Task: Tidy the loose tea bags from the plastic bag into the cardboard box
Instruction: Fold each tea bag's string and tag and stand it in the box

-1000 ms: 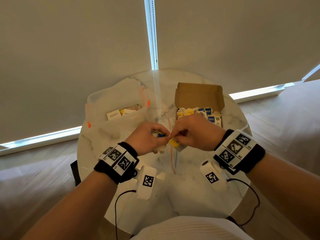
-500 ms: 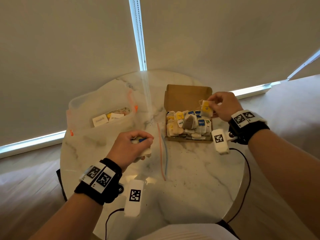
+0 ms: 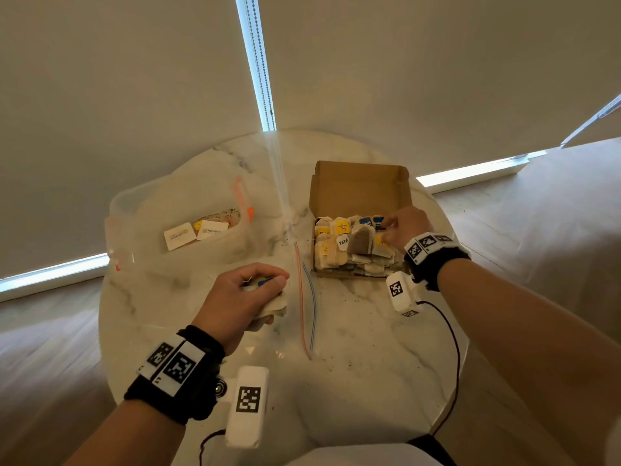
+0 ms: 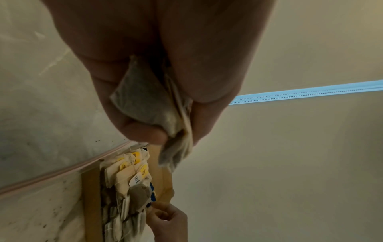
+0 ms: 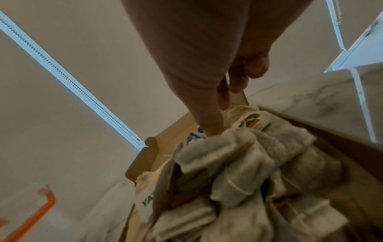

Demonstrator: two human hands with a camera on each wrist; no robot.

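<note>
The open cardboard box [image 3: 359, 183] stands at the back right of the round marble table [image 3: 369, 364], packed with several tea bags [image 3: 342, 250] with yellow, white and blue tags. My right hand [image 3: 389, 228] reaches into the box's right side and pinches a yellow-tagged tea bag down among the others; in the right wrist view a fingertip [image 5: 213, 129] presses into the pile. My left hand [image 3: 265, 280] hovers over the table's middle and grips a small bunch of tea bags [image 4: 145, 101]. A flat clear plastic bag with a red and blue zip strip [image 3: 305, 297] lies beside it.
A second, bigger clear bag [image 3: 151, 210] with an orange zip [image 3: 250, 215] lies at the back left and holds white sachets [image 3: 179, 235]. Dark tea crumbs dot the table. Blinds hang close behind the table. Wrist camera cables trail off the front edge.
A second ago both hands met at the table's middle. The right hand then carried a yellow-tagged tea bag to the box and has now lowered it in. The left hand stayed put.
</note>
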